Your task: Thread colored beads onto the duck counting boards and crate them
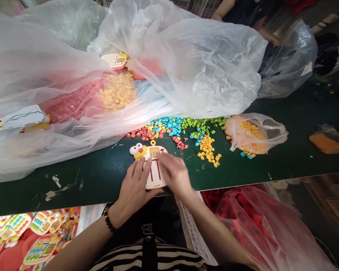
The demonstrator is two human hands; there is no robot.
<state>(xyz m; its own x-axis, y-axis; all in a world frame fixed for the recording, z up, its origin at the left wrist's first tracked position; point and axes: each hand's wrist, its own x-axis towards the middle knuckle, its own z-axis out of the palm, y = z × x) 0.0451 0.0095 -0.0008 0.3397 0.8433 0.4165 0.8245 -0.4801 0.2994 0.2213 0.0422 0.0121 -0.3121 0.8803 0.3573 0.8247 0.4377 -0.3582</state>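
A cream toy board (156,174) with dark red slots and a yellow duck-like head (139,150) lies on the green table close to its front edge. My left hand (134,182) rests on the board's left side, fingers stretched out and thumb along the lower edge. Over the board's right side, my right hand (173,171) is curled with its fingers pinched together and slightly blurred; whatever they hold is hidden. A small yellow ring piece (153,143) sits just above the board. Small red pieces (180,143) and yellow pieces (207,148) lie loose to the right.
Blue pieces (172,126) and green pieces (197,122) are heaped behind the board, beside large clear plastic bags (209,67). A small bag of yellow pieces (251,131) stands right. Filled toy boards (42,248) lie below left; a bag of red parts (248,218) is below right. Another person's arm (224,9) shows behind.
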